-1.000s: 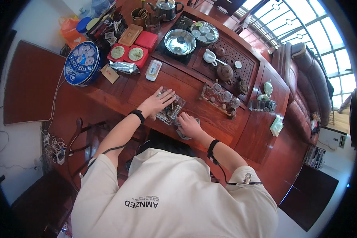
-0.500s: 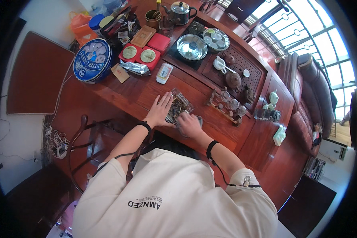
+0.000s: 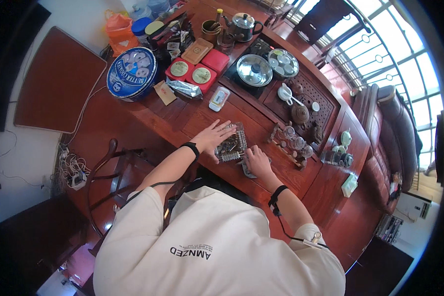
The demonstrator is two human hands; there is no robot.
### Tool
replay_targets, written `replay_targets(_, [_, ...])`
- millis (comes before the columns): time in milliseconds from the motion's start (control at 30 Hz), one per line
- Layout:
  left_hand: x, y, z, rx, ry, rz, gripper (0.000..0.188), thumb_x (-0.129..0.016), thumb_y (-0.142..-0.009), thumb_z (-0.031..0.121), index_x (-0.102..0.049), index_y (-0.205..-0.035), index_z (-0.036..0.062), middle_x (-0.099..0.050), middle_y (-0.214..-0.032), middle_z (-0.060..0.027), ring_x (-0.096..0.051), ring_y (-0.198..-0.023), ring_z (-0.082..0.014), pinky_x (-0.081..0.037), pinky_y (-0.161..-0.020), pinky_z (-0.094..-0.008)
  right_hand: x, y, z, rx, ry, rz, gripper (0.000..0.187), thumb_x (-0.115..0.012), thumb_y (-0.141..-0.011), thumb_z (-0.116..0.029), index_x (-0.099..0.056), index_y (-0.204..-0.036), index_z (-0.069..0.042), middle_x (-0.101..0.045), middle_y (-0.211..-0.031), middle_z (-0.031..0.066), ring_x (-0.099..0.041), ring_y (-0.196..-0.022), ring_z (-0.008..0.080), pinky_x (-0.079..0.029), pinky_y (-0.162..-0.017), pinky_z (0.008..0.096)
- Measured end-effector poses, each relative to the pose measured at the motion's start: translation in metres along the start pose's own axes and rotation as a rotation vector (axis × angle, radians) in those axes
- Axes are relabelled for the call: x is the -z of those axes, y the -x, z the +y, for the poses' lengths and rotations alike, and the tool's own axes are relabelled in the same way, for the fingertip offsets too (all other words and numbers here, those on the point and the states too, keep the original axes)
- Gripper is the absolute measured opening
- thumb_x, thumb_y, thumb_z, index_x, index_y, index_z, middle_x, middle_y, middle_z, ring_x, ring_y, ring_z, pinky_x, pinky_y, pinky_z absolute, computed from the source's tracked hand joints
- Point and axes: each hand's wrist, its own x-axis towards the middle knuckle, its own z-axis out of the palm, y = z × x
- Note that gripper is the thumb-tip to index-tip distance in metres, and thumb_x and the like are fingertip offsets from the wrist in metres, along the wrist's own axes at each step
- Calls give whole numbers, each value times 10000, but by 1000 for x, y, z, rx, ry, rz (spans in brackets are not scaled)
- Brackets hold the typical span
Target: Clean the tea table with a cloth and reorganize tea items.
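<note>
A square, clear glass dish (image 3: pixel 240 140), its rim ridged, sits near the table's front edge. Dark, small bits that look like cigarette butts lie inside it. My left hand (image 3: pixel 213 138) rests along the dish's left side, fingers stretched out over the rim and thumb toward the near corner. Just right of the dish, my right hand (image 3: pixel 258 162) is closed, its fingers bent together and pointing down; whatever they pinch is hidden. Beneath that hand shows a small grey piece (image 3: pixel 247 171), perhaps a cloth or a cup, partly covered.
A white-lidded box (image 3: pixel 219 98) lies beyond the dish. Glass cups on a wooden rack (image 3: pixel 292 143) stand to the right, before a tea tray (image 3: pixel 325 101) with teapots. Red tins (image 3: pixel 202 76), a blue round tin (image 3: pixel 129 74) and a lidded pot (image 3: pixel 254 70) stand farther back.
My right hand has moved off the dish to its right side, over the grey piece. My left hand stays at the dish's left. The whole view has shifted slightly.
</note>
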Motion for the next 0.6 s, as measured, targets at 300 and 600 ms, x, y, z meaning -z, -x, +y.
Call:
replay_targets(300, [-16,-22,44,364,-23,132,1461,-869,-424,590,-74,-1532,65,-44,-1576,-244,-37,-1452,-453,-70,-1121,-659,3,-7,1,68,-68,164,199,-606,-849,-193,-559,-1020,-104,-513,-1070,137,-586,-923,322,-496,-723,441])
replay_targets(600, [18,-28,-3,-31,-180,-62,1491,-914,-317,471,-132,-1532,102,-141,-1590,-131,-103,-1468,-361,-85,-1159,-593,2,-48,14,50,96,261,189,-599,-837,-176,-550,-1012,-121,-527,-1077,126,-574,-909,301,-482,-693,411])
